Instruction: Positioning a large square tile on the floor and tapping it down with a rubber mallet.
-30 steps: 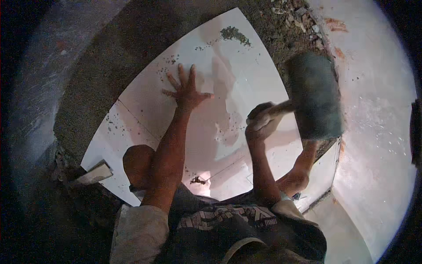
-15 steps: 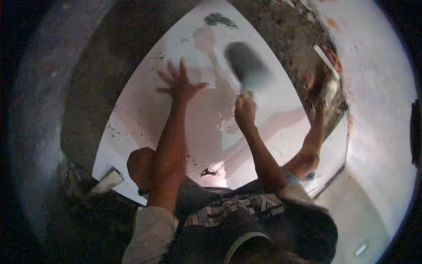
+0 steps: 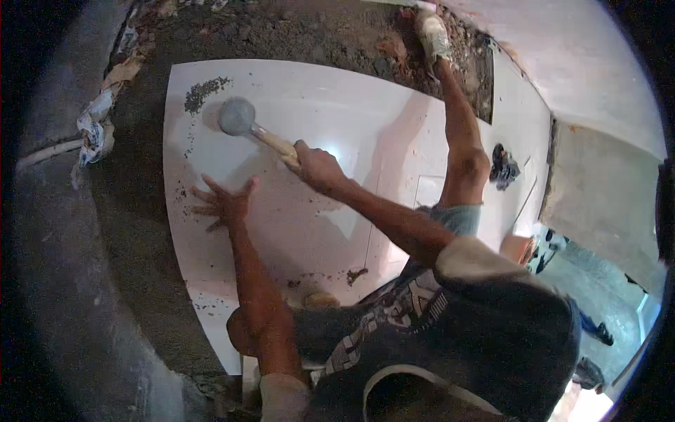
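A large white floor tile (image 3: 330, 88) lies in front of me, with crumbs of dark mortar (image 3: 204, 93) scattered on it. My right hand (image 3: 316, 167) is wrapped round the wooden handle of a mallet (image 3: 237, 116). Its round grey head is over the tile's far left part; whether it touches the surface I cannot tell. Nearer to me, my left hand (image 3: 226, 202) is spread open, fingers apart and palm down on the tile, holding nothing.
Dark, rough mortar or soil (image 3: 281, 35) borders the tile at the far side and left. My shod foot (image 3: 434, 35) rests on rubble at the far right. A crumpled wrapper (image 3: 95, 133) lies at left, a black bundle (image 3: 504, 167) and an orange bucket (image 3: 518, 249) at right.
The view has turned, so the tile sits differently in it. The mallet head, blurred by motion before, now shows sharply beyond my left hand. My left hand stays spread on the tile.
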Demonstrator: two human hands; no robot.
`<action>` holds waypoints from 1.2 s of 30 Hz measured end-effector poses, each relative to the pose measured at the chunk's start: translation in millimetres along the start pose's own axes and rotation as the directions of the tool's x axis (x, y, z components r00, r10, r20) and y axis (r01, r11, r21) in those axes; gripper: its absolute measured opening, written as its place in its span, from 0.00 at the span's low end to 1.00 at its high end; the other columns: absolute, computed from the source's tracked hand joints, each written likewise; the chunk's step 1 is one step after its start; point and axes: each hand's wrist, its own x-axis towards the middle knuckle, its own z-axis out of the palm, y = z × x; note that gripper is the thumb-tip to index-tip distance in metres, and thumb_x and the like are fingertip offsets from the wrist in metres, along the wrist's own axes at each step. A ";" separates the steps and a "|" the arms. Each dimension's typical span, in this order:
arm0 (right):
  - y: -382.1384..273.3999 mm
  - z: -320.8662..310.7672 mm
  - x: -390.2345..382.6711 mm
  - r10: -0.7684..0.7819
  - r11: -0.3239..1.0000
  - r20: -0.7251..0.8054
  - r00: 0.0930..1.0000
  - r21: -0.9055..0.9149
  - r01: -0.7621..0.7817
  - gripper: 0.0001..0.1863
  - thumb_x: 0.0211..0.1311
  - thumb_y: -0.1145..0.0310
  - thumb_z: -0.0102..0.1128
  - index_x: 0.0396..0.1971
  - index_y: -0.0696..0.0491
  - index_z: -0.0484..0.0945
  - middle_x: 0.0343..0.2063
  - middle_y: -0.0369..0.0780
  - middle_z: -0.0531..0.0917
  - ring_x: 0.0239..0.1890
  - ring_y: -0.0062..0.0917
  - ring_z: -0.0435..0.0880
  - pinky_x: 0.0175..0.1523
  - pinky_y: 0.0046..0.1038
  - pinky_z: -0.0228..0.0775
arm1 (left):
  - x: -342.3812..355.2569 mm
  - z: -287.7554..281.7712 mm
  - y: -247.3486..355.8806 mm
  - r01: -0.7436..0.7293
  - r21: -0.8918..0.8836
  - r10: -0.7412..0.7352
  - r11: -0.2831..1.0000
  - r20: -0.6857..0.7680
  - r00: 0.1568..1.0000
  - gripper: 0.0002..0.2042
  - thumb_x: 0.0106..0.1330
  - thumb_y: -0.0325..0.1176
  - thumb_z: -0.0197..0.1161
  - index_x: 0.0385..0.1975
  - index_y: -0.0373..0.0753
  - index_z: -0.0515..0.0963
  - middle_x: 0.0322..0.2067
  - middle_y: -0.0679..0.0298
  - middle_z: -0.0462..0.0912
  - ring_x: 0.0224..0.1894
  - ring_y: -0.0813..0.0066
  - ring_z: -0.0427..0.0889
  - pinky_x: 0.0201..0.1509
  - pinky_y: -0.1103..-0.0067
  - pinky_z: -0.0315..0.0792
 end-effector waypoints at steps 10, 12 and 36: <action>25.0 7.5 13.4 -0.033 0.999 0.068 0.997 -0.020 0.034 0.21 0.65 0.53 0.52 0.40 0.59 0.66 0.28 0.50 0.80 0.31 0.42 0.82 0.37 0.43 0.73 | 4.6 -0.1 3.4 -0.017 -0.017 0.016 1.000 -0.055 0.998 0.66 0.32 0.74 0.67 0.69 0.59 0.30 0.69 0.53 0.20 0.67 0.32 0.20 0.53 0.26 0.36; -14.7 2.3 10.1 -0.005 0.999 0.100 0.995 -0.039 0.009 0.20 0.65 0.54 0.52 0.40 0.58 0.66 0.28 0.50 0.80 0.31 0.42 0.82 0.37 0.43 0.73 | 9.3 2.4 -15.8 0.033 -0.010 -0.034 0.999 -0.043 0.999 0.66 0.32 0.73 0.67 0.69 0.59 0.31 0.69 0.54 0.20 0.67 0.32 0.20 0.53 0.26 0.36; -20.8 -3.0 9.9 -0.148 0.986 0.043 0.988 -0.064 0.151 0.21 0.60 0.53 0.57 0.41 0.56 0.68 0.24 0.50 0.80 0.28 0.47 0.81 0.32 0.45 0.72 | 10.3 -4.9 7.5 0.018 -0.143 -0.024 0.989 -0.045 0.999 0.66 0.30 0.71 0.69 0.70 0.57 0.35 0.70 0.57 0.21 0.68 0.31 0.22 0.54 0.27 0.32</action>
